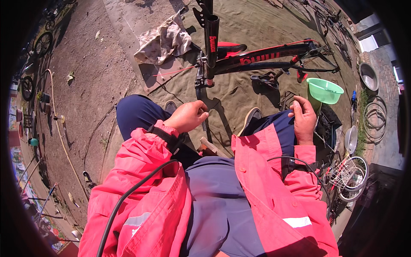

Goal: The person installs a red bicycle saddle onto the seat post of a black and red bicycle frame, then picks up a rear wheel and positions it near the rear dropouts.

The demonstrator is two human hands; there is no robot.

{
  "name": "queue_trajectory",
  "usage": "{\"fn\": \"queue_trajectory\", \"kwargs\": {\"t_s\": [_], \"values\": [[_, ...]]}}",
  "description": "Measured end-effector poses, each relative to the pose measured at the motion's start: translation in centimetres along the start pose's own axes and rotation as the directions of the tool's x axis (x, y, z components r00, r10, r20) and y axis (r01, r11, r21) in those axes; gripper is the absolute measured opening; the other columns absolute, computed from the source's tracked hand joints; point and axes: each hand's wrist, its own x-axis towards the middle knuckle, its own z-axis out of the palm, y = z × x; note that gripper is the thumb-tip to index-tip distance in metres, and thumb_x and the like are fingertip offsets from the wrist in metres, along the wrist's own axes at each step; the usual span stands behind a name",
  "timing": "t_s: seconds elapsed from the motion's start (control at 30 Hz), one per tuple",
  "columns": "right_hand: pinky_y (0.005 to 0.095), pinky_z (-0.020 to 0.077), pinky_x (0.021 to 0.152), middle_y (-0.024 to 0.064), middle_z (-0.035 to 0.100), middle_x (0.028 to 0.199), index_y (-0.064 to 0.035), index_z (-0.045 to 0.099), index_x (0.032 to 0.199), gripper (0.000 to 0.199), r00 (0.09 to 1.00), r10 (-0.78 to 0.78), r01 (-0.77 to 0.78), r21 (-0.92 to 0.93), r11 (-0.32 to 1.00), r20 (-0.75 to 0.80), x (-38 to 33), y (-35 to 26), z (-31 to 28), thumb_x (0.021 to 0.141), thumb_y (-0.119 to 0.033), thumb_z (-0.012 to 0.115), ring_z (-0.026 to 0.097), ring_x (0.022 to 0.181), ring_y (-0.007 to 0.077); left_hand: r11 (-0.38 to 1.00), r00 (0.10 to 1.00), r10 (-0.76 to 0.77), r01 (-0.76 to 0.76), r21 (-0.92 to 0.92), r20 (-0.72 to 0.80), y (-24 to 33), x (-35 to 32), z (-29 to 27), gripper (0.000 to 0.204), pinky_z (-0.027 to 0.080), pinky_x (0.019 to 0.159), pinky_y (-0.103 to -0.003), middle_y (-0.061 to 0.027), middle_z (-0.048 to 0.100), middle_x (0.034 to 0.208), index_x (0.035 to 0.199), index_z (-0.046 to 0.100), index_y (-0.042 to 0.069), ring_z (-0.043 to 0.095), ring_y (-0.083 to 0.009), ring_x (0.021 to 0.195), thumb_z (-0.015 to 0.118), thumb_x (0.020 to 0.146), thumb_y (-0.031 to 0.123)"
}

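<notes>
My left hand [187,116] hovers over my left knee, its fingers curled together. Whether anything is inside them is hidden. Beyond it lies a black bicycle frame [248,64] with red lettering and a thin red cable. Its steerer tube end [212,43] points away from me. My right hand [304,122] is above my right knee, fingers bent but apart, with nothing visible in it. Closest to that hand is a light green plastic basin [325,91]. A black pedal-like part [267,80] lies on the cloth between the frame and my right knee.
A brown ground cloth [257,32] spreads under the frame. A patterned rag [165,40] lies at its left. On the right stand a grey metal basin [369,76], loose tyres [375,122], a small white bowl [351,139] and a white wire basket [342,172]. A hose [60,132] crosses the dirt.
</notes>
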Motion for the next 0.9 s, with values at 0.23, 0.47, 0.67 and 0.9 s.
{"fn": "queue_trajectory", "kwargs": {"t_s": [0.23,0.47,0.67,0.9], "values": [[0.0227,0.0534,0.063,0.0027,0.067,0.099,-0.0007,0.063,0.117,0.022,1.0,0.016,-0.016,0.018,1.0,0.003,0.0,0.1,0.1,0.097,-0.01,0.06,0.063,0.084,0.0086,0.955,0.93,-0.149,0.046,-0.294,-0.337,-0.7,2.3,-0.2,0.039,0.052,0.077,-0.032,-0.0134,0.07,0.099,0.117,0.059,-0.006,0.065,-0.0175,0.088,0.064,0.094,0.024],[0.0224,0.0521,0.063,0.0043,0.064,0.094,0.0017,0.062,0.117,0.022,1.0,0.005,-0.005,0.03,1.0,-0.004,0.0,0.2,0.0,0.098,-0.01,0.059,0.06,0.079,0.0082,0.908,0.841,-0.199,-0.036,-0.418,-0.504,-1.3,8.3,-0.7,0.046,0.049,0.092,-0.036,-0.0211,0.067,0.115,0.125,0.052,-0.009,0.065,-0.0271,0.107,0.062,0.093,0.023],[0.022,0.0525,0.062,0.0039,0.063,0.093,0.0011,0.063,0.117,0.021,0.999,0.024,-0.023,0.023,0.999,-0.023,0.0,0.2,-0.2,0.098,-0.008,0.058,0.059,0.079,0.0085,0.867,0.842,-0.241,-0.037,-0.497,-0.483,-3.3,10.9,0.8,0.043,0.047,0.095,-0.037,-0.0197,0.068,0.112,0.126,0.05,-0.009,0.063,-0.027,0.11,0.059,0.094,0.019],[0.0204,0.0528,0.062,0.0028,0.062,0.091,0.0004,0.062,0.118,0.022,0.998,0.052,-0.052,0.001,0.999,-0.028,0.2,-0.1,0.3,0.099,-0.008,0.058,0.058,0.078,0.007,0.955,0.829,-0.214,0.065,-0.29,-0.517,-4.6,11.5,2.2,0.046,0.045,0.097,-0.044,-0.026,0.062,0.117,0.125,0.054,-0.006,0.059,-0.0388,0.113,0.061,0.09,0.023]]}}
